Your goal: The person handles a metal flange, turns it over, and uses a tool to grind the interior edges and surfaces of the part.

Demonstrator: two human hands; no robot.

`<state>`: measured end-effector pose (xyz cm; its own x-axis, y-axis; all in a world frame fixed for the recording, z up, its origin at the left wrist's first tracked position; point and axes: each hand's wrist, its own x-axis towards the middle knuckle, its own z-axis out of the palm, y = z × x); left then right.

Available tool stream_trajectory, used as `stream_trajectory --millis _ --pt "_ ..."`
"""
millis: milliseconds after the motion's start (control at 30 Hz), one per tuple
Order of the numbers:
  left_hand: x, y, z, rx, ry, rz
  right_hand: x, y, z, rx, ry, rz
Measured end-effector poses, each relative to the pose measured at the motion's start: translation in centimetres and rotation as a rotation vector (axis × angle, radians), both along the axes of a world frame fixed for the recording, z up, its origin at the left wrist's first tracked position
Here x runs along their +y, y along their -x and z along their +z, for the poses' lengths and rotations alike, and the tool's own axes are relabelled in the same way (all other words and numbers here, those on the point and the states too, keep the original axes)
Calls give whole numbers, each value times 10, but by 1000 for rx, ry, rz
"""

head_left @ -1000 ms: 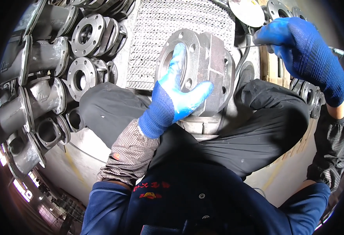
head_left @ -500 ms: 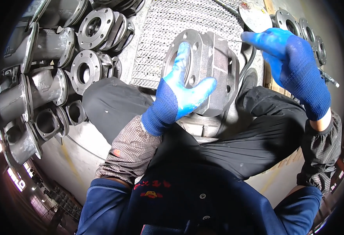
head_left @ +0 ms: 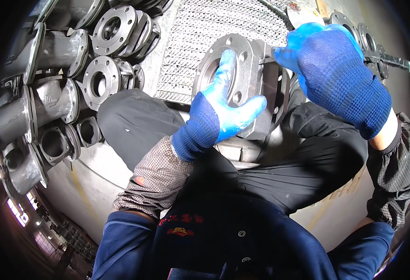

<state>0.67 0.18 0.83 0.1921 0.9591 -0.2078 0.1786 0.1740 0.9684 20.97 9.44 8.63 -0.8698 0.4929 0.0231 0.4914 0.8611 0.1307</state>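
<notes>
A dark grey flanged metal casting (head_left: 255,100) stands on edge between my knees, its round bored face turned to the left. My left hand (head_left: 219,100), in a blue coated glove, steadies it. The index finger reaches across the bore and the thumb spreads over the casting's near side; the other fingers are mostly hidden. My right hand (head_left: 328,60), gloved alike, is closed around a long thin metal tool (head_left: 395,61). One end sticks out behind the fist at the right. The flat tip shows ahead of the index finger, at the casting's upper edge; whether it touches cannot be told.
Stacked flanges (head_left: 114,30) and flanged pipe bodies (head_left: 51,100) crowd the left side. A ridged metal mesh mat (head_left: 181,56) lies beyond the casting. More flanges (head_left: 368,39) stand at the far right. My bent legs (head_left: 137,126) flank the casting.
My right hand has come left and closer to the casting, bringing the tool's tip to its upper edge. The casting has turned slightly, and my left hand has shifted a little right with it.
</notes>
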Motion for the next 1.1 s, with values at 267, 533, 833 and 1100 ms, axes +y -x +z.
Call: stream_trajectory --millis 267,533,833,1100 --pt "0 2 1 99 -94 -72 8 -2 8 -66 152 -11" --pt "-2 6 -5 57 -73 -67 6 6 19 -202 280 -54" --pt "-3 4 -3 192 -201 -96 4 7 19 -256 144 -30" --pt "-3 1 -5 206 -163 -79 2 12 15 -218 169 -26"
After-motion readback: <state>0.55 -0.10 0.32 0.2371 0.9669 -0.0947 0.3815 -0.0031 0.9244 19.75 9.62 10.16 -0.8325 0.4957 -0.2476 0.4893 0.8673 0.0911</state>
